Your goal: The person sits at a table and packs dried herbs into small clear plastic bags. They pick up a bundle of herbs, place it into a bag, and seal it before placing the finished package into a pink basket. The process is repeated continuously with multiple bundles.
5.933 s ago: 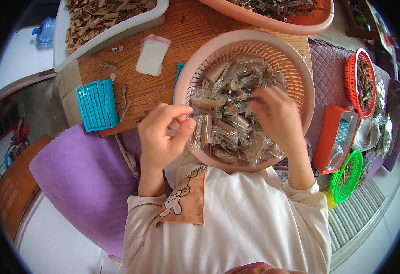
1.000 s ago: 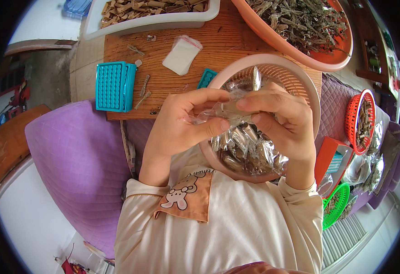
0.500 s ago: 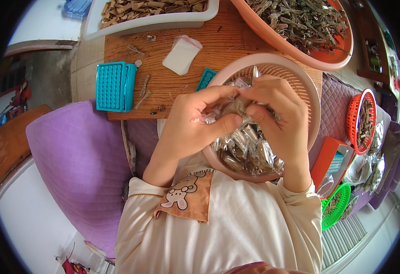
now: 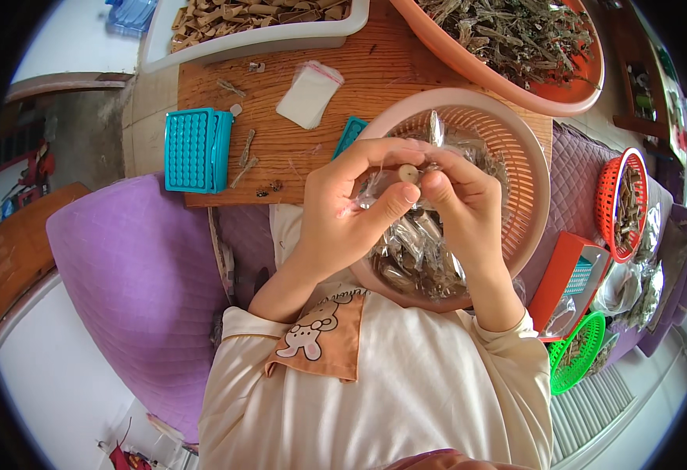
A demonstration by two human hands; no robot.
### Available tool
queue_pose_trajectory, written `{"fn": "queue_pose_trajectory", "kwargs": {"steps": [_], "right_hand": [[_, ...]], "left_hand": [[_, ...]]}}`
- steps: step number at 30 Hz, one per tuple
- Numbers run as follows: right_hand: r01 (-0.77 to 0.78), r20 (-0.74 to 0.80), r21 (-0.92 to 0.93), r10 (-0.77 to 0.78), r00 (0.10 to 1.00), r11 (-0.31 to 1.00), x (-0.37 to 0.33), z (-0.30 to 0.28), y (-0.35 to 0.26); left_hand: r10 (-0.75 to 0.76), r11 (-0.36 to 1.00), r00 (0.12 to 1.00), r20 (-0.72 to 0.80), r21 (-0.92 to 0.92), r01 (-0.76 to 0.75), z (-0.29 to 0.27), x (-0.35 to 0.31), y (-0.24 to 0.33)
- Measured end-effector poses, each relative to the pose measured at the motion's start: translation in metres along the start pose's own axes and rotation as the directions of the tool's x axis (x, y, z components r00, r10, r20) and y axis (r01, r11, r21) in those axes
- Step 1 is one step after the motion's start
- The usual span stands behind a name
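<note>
Over the pink basket (image 4: pixel 533 149), both of my hands are closed on one small clear plastic bag (image 4: pixel 369 190). My left hand (image 4: pixel 342 205) curls around its left side, with the thumb pressed near the middle. My right hand (image 4: pixel 470 205) pinches the other side with thumb and fingers. Between the fingertips shows a pale round piece (image 4: pixel 408 173), like a dried slice; whether it is inside the bag I cannot tell. Shiny clear packets (image 4: pixel 415 254) holding brownish dried plant pieces lie in the basket below my hands.
Teal trays with round wells (image 4: pixel 197 150) stand at the wooden table's (image 4: pixel 273 153) left edge. Flat clear bags (image 4: pixel 309 94) lie behind the hands. A white bin (image 4: pixel 257 37) and an orange basin (image 4: pixel 480 74) hold dried pieces. Red (image 4: pixel 606 204) and green (image 4: pixel 586 356) baskets sit at right.
My right hand has shifted left and its fingers have drawn in toward the left hand. The pale round piece has come into view between the fingertips.
</note>
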State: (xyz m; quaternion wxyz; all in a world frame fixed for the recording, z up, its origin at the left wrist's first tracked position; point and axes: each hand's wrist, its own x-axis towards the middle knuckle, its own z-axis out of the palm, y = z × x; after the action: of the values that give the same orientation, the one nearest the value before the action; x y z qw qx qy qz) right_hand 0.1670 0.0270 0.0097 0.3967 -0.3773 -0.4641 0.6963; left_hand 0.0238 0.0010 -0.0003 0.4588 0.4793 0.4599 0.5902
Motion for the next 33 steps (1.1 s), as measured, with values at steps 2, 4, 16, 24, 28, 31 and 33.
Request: {"fn": "queue_pose_trajectory", "kwargs": {"steps": [2, 4, 16, 24, 28, 31, 33], "right_hand": [[0.007, -0.033, -0.106, -0.010, 0.999, 0.994, 0.000, 0.000, -0.001], [0.017, -0.040, -0.223, -0.026, 0.999, 0.975, -0.002, 0.000, -0.002], [0.462, 0.320, -0.779, -0.366, 0.874, 0.424, -0.004, 0.002, -0.013], [0.285, 0.054, -0.416, -0.290, 0.956, 0.864, -0.015, -0.011, -0.016], [0.094, 0.033, 0.012, -0.094, 0.995, 0.996, -0.016, -0.014, -0.012], [-0.076, 0.134, 0.201, 0.049, 0.990, 0.977, -0.019, -0.019, -0.011], [-0.198, 0.184, 0.272, 0.151, 0.971, 0.942, -0.024, -0.018, -0.015]], "left_hand": [[0.161, 0.984, 0.968, -0.194, 0.107, -0.142, 0.009, 0.000, -0.003], [0.450, 0.865, 0.873, -0.191, 0.336, -0.372, 0.005, 0.003, -0.003], [0.302, 0.677, 0.937, 0.176, 0.652, -0.341, -0.014, 0.008, 0.011], [0.245, 0.967, 0.910, -0.336, 0.015, -0.255, -0.053, 0.021, -0.007], [0.028, 0.958, 0.999, 0.038, -0.287, -0.016, -0.032, -0.008, -0.005], [-0.006, 0.999, 0.988, 0.154, -0.050, 0.014, -0.018, -0.013, -0.006], [0.037, 0.991, 0.979, 0.202, 0.117, -0.062, -0.015, -0.011, -0.003]]}}
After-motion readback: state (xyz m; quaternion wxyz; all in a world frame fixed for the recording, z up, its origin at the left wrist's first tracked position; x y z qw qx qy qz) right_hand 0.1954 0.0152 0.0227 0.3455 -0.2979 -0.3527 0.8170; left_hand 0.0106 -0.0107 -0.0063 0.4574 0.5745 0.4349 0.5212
